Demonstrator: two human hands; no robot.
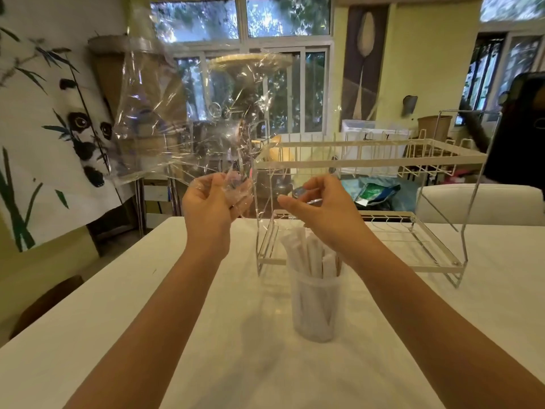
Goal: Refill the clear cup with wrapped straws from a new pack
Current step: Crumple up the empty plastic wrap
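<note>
With the wrapped straws [312, 255] already standing in the clear cup [317, 308] on the table [118, 335], the emptied clear plastic pack [188, 119] is being held up, pinched by the left hand [212, 199], while something small and unidentifiable is being pinched by the right hand [315, 202].

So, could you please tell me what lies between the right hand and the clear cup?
In the head view, only wrapped straws rise from the clear cup toward the right hand above.
</note>
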